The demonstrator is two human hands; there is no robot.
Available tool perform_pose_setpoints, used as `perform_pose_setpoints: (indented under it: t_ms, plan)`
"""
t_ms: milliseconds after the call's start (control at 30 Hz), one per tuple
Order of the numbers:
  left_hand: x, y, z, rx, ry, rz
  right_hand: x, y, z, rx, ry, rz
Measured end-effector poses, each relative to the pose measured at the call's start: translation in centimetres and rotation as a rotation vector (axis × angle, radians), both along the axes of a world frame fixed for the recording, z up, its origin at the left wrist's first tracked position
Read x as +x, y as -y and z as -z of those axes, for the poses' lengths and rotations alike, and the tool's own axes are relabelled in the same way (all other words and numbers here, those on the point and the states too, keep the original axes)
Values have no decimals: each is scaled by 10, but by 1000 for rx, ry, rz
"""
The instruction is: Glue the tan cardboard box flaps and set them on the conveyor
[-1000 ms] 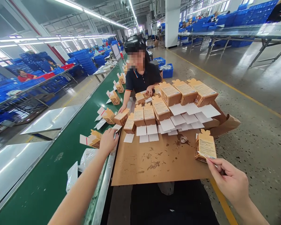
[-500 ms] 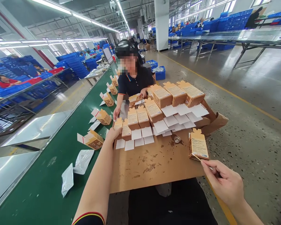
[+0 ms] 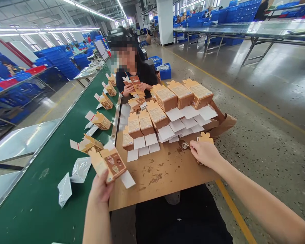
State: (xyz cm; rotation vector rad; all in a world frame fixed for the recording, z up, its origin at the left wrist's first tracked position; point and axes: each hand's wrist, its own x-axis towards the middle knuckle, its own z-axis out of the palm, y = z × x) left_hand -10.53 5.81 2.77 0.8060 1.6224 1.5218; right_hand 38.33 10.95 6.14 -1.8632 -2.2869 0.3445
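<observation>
- The left hand (image 3: 101,188) was closed on a box (image 3: 115,166), thumb across its near face and fingers out of sight behind, lifted near the left edge of the counter (image 3: 152,176).
- That box had its scalloped top flaps standing up and a white flap sticking out at the lower right; from where I stood I couldn't tell what was inside.
- The right hand (image 3: 205,154) was pinched shut around a thin stick (image 3: 189,145), its tip at a small clear dish (image 3: 184,145) on the counter.
- The dish sat among dark stains; whether it held any liquid, I couldn't make out.
- A second box (image 3: 206,136) stood behind the right hand, mostly hidden by it.
- Stacked boxes (image 3: 157,115) filled the far part of the counter, white flaps pointing towards the person; their contents didn't show.
- On the green belt (image 3: 40,203), to the left, belt boxes (image 3: 103,121) stood in a line with flaps up, pale pouches beside some of them. Two silvery pouches (image 3: 80,169) lay nearest the person, outside any box.
- Across the counter a co-worker (image 3: 147,74) held an unfolded carton (image 3: 135,82) in two hands.
- On the floor beyond, a blue bin (image 3: 165,75) held whitish pieces.
</observation>
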Motion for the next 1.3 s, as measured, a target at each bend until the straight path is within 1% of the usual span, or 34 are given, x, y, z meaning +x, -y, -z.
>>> perform_pose_setpoints:
  t_ms: [100, 200, 233, 300, 367, 400, 467, 533, 600, 667, 700, 767, 833, 933, 1033, 1133, 1200, 1300]
  plan:
    - [47, 28, 27, -66, 189, 108, -9, -24, 3, -88, 123, -29]
    - [79, 43, 47, -122, 311, 201, -1, -30, 7, -92, 119, -62]
    - [85, 46, 51, -133, 334, 227, 4, -28, 8, -70, 92, -65]
    - [93, 47, 52, -136, 345, 263, 12, -18, 11, 18, 3, -58]
    - [98, 44, 47, -122, 307, 261, 11, 0, 17, 145, -123, -53]
    - [100, 41, 44, -112, 273, 249, 5, 13, 21, 200, -194, -59]
    - [103, 36, 37, -100, 197, 233, -18, 44, 34, 267, -330, -97]
    - [106, 33, 33, -105, 141, 238, -54, 75, 51, 289, -414, -159]
    - [107, 31, 32, -115, 123, 241, -94, 101, 70, 292, -451, -223]
    - [108, 31, 32, -118, 119, 237, -127, 116, 86, 310, -450, -264]
    - [108, 32, 32, -119, 116, 238, -139, 120, 93, 311, -439, -286]
    - [108, 33, 31, -117, 104, 248, -152, 122, 103, 300, -409, -330]
    - [109, 34, 31, -114, 88, 256, -152, 119, 107, 294, -391, -344]
    - [112, 40, 35, -106, 47, 262, -135, 114, 105, 319, -419, -290]
    - [117, 51, 43, -59, -46, 234, -113, 113, 98, 331, -506, -199]
    - [121, 64, 53, -36, -152, 229, -97, 117, 92, 295, -587, -114]
    - [121, 71, 60, -54, -211, 233, -91, 121, 89, 269, -613, -76]
    - [119, 77, 67, -79, -298, 203, -87, 128, 86, 250, -620, -31]
